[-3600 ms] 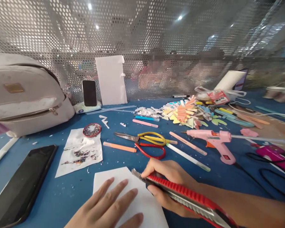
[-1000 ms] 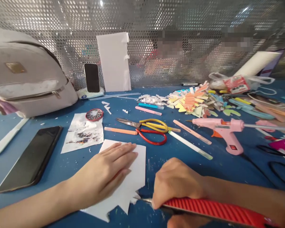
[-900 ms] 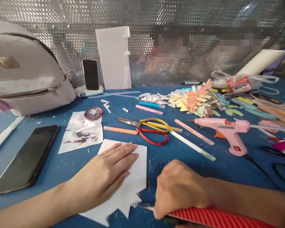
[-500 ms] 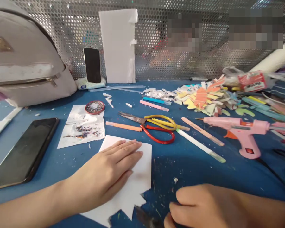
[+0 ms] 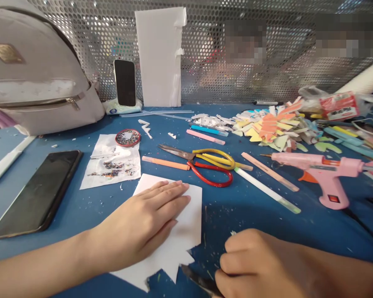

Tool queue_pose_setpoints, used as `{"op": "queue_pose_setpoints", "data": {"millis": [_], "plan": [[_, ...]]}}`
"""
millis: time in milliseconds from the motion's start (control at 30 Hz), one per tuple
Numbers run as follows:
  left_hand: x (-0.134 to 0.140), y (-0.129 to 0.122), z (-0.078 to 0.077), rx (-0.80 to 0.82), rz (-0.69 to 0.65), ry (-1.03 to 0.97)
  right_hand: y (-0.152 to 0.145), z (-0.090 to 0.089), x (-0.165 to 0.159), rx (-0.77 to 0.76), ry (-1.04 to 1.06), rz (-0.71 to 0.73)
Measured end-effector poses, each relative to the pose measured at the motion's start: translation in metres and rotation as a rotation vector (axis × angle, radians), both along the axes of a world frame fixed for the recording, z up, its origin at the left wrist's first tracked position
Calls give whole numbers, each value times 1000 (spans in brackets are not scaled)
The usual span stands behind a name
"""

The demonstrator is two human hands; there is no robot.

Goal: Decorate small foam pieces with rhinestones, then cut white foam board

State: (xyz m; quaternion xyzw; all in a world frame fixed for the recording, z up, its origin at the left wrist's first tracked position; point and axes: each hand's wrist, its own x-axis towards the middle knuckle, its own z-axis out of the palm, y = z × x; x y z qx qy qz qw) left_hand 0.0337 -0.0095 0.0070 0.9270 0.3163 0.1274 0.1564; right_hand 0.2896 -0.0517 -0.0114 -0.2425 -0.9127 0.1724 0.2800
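My left hand (image 5: 149, 225) lies flat on a white sheet of paper (image 5: 191, 219), fingers stretched out and pressing it to the table. The sheet's near edge is cut into jagged points. At the lower right, my right hand (image 5: 248, 263) is closed around a dark-bladed tool (image 5: 200, 281). Its blade tip lies close to the jagged edge; the handle is hidden in my fist, so its exact kind does not show. Beyond the sheet rest scissors (image 5: 191, 156) with one yellow and one red handle, beside an orange marker (image 5: 165, 163).
A phone (image 5: 34, 194) and a backpack (image 5: 43, 78) take up the left. A pink glue gun (image 5: 325, 169) lies at right, near several markers and a heap of paper scraps (image 5: 273, 126). Another phone (image 5: 125, 82) leans upright before a perforated metal panel (image 5: 202, 78).
My right hand has moved slightly up and left, and more of the dark blade shows by the jagged edge. My left hand stays flat on the sheet; the view has shifted a little.
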Motion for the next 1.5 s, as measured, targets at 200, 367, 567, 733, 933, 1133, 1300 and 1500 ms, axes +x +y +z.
{"op": "queue_pose_setpoints", "data": {"millis": [200,367,567,733,933,1133,1300,1500], "plan": [[0,0,1,8,-7,24,39,32,-7,133,-40,458],[0,0,0,24,-9,17,39,28,-2,122,-3,438],[-1,0,-3,10,-6,-4,32,21,2,203,141,395],[-1,-1,-3,-6,4,-4,30,19,4,218,71,368],[-1,-1,-1,-9,7,-11,31,12,1,245,108,373],[-1,-1,-1,3,6,-17,32,16,-2,260,86,393],[-1,-1,-1,8,4,-21,34,18,-4,340,86,410],[-1,-1,-1,1,8,-23,33,15,0,291,-21,422]]}}
